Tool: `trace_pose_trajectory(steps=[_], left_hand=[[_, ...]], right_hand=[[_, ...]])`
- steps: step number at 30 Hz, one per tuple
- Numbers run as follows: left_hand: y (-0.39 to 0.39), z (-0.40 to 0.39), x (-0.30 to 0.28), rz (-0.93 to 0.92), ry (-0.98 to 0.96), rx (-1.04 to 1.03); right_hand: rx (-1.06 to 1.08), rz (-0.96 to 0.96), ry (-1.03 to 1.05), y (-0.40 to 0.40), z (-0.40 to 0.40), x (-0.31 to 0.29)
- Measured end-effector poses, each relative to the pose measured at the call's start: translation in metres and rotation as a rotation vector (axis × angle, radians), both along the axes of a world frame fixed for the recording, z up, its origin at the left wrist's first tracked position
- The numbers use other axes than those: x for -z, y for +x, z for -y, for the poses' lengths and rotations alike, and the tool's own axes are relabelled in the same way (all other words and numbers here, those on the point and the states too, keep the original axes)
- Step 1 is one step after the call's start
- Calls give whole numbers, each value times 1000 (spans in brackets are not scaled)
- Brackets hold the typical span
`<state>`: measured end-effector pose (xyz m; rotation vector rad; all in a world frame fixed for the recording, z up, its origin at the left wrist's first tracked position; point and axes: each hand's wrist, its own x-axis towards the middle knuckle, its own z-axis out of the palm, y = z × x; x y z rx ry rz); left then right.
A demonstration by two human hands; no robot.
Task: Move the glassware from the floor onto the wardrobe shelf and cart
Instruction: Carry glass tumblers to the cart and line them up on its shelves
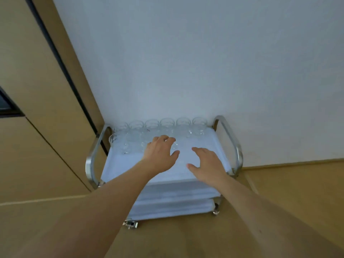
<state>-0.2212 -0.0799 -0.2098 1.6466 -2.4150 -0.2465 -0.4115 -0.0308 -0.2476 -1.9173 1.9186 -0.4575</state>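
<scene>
A steel cart (235,146) stands against the wall, its top shelf covered by a white cloth (126,168). Several clear glasses (167,124) stand in rows along the far edge and far-left part of the cloth. My left hand (160,155) reaches over the second row with its fingers and thumb curled round a clear glass (174,146) that stands on the cloth. Just to its right, my right hand (206,162) hovers low over the bare cloth, fingers spread and holding nothing.
A tan wooden wardrobe (37,75) with a dark gap rises at the left, close to the cart's left handle (93,155). A white wall (186,62) is behind the cart. Lower cart shelves (173,207) also carry white cloth. Brown floor (186,239) surrounds the cart.
</scene>
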Motion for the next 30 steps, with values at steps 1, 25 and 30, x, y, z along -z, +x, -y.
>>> trace_pose_trajectory(steps=[1,25,30], left_hand=[[-16,2,-15,7,-21,38],[-406,86,-94,-119,-23,954],[-472,67,-65,-109,69,1098]], right_hand=[[13,-26,-12,-13,-1,-15],[958,-154,-42,-293,-41,-119],[1078,-167,90,-328,-77,-95]])
